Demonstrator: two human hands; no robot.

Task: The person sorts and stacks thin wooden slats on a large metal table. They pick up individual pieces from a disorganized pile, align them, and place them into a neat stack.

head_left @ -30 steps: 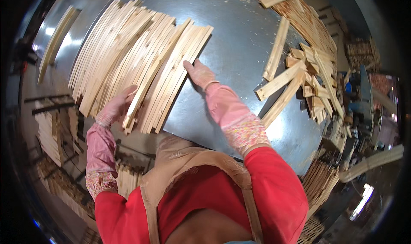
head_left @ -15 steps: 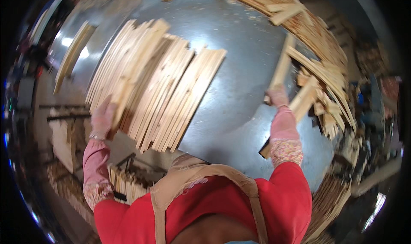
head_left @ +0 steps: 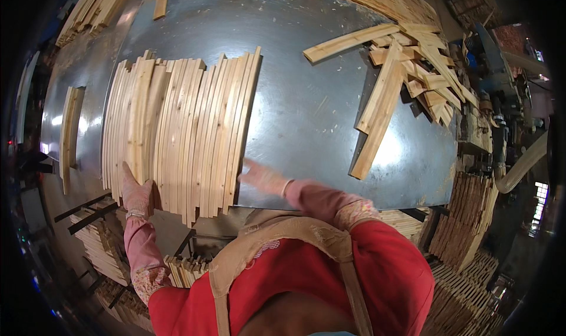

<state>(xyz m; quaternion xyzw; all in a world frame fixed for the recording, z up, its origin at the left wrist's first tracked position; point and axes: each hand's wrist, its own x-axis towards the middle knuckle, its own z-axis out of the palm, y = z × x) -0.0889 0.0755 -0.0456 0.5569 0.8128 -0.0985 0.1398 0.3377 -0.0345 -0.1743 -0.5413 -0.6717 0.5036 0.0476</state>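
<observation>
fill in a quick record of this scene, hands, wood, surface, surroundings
left hand: at the near end of a board lying on top of the row; grip unclear
right hand: blurred, fingers extended, by the row's right edge; contact unclear
row: narrow wooden strips, side by side, ends uneven
pile: loose wood pieces, jumbled, right side
surface: grey metal table
below right: stacked wood

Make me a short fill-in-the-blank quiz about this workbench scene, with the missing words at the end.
1. The hand at the near end of the row of wooden strips is the person's ____ one.
2. The loose jumble of boards lies to the ____ of that row.
3. The upper garment under the tan apron is coloured ____.
Missing words: left; right; red.
</observation>
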